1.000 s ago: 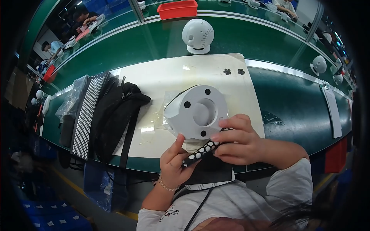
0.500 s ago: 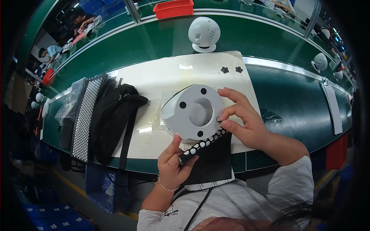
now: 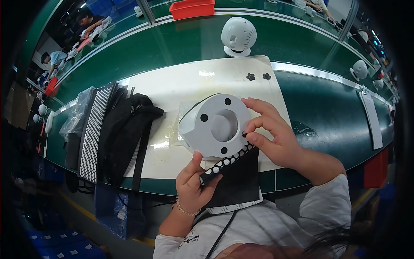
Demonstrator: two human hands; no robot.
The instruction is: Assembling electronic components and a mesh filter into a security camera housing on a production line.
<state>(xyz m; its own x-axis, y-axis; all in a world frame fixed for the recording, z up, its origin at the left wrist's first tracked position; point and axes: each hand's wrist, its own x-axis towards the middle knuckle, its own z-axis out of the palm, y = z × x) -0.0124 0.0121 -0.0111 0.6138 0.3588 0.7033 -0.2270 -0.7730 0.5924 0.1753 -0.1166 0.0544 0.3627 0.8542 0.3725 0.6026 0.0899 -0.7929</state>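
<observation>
Head view: round white housing (image 3: 215,127), hollow centre, three dark pads.

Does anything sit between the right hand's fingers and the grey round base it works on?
Nothing visible does: the right hand already has its fingertips on the rim of the grey round base.

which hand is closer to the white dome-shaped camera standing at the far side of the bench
Right. The right hand is at the round grey base, below the white camera. The left hand sits lower, near the bench edge, holding a black sheet of pads.
</observation>
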